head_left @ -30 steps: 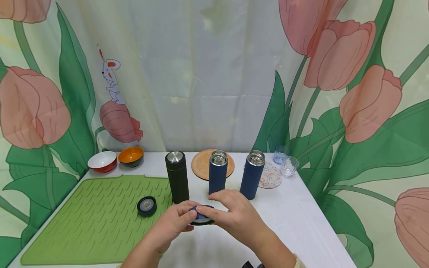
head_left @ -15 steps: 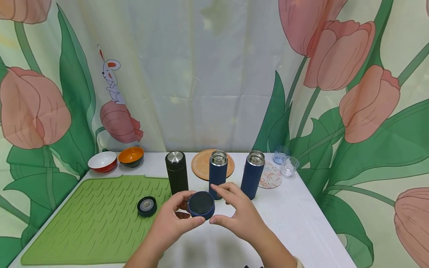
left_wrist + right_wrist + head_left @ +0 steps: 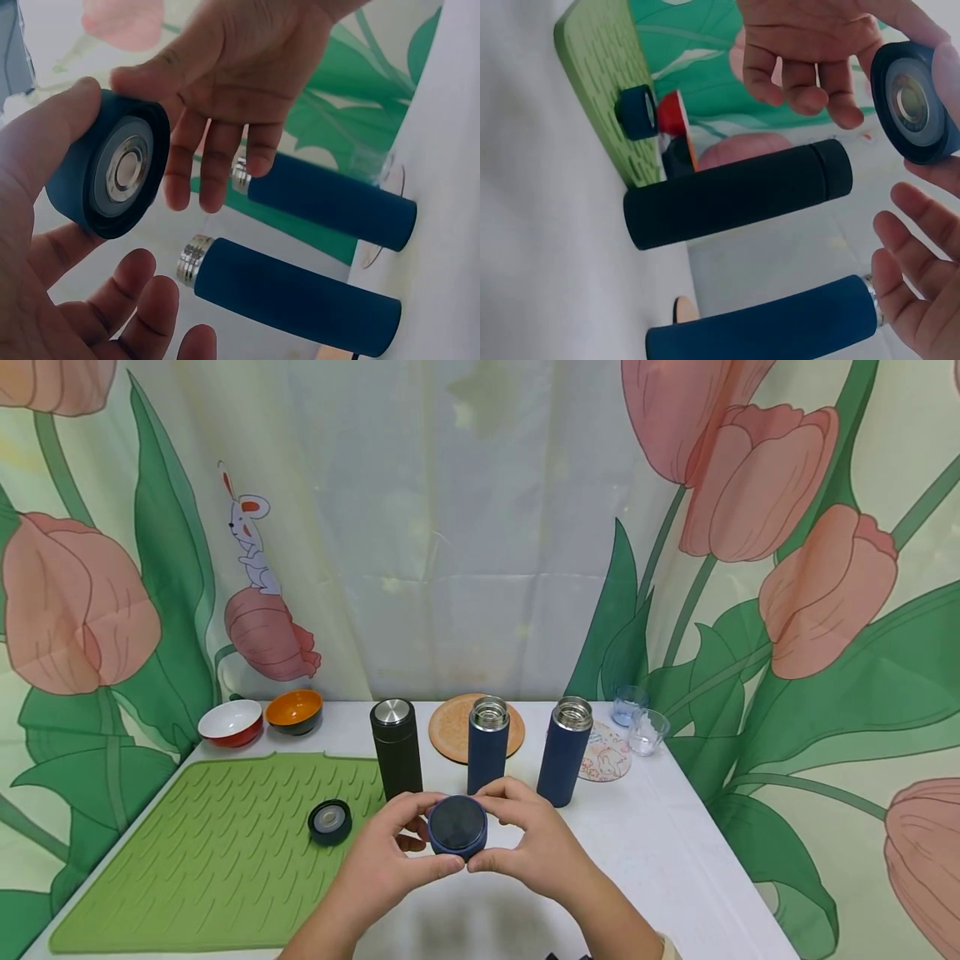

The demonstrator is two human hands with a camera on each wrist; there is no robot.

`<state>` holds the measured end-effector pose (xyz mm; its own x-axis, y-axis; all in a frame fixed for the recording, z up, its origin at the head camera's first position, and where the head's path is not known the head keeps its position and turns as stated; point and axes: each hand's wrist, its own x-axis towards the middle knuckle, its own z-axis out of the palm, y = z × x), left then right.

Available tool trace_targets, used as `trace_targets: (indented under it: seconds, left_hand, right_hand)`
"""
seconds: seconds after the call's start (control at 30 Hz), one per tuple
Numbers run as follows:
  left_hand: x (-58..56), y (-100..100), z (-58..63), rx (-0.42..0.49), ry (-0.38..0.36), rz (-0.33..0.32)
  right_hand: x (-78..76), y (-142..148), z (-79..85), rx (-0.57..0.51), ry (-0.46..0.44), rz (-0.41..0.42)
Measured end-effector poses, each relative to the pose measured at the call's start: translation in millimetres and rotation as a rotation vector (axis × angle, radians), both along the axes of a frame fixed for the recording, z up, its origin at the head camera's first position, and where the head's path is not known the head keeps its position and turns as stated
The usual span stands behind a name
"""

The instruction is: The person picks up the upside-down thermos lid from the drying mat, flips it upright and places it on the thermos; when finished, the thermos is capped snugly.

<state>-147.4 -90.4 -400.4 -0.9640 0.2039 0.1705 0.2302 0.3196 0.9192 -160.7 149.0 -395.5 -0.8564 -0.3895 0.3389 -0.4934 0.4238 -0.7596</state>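
Between my two hands a dark blue flask lid (image 3: 457, 823) is held above the table, its dark top facing me. My left hand (image 3: 384, 843) pinches its left side between thumb and fingers. On the opposite side, my right hand (image 3: 534, 842) grips the rim, thumb near the left thumb. In the left wrist view the underside of the lid (image 3: 127, 166) shows a metal disc in a pale ring. Behind the hands stand a blue flask (image 3: 487, 752) and another blue flask (image 3: 565, 756), both uncapped with steel necks. A black flask (image 3: 397, 752) with its cap on stands left of them.
On the green mat (image 3: 210, 860) lies another dark lid (image 3: 329, 822), underside up. A white-and-red bowl (image 3: 230, 722) and an orange bowl (image 3: 294, 710) sit at back left. A round wooden board (image 3: 446, 731), a patterned coaster (image 3: 606, 756) and clear glasses (image 3: 647, 732) are at the back.
The lid has been turned from showing its edge and underside to showing its top. My right hand first came away from it, then closed on its right side again.
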Motion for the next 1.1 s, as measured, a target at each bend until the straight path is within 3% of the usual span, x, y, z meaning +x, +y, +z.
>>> trace_targets:
  seconds: [0.43,0.9,1.1]
  left_hand:
    - [1.1,4,-3.9,0.003,0.004,-0.015]
    - [2.8,9,-10.1,-0.013,-0.011,0.019]
    - [1.5,12,-14.6,-0.031,-0.054,0.015]
  right_hand:
    - [-2.0,4,-10.2,-0.046,-0.017,0.013]
    - [-1.5,5,-18.9,-0.051,-0.017,0.002]
    - [0.2,7,-24.6,-0.056,-0.045,-0.001]
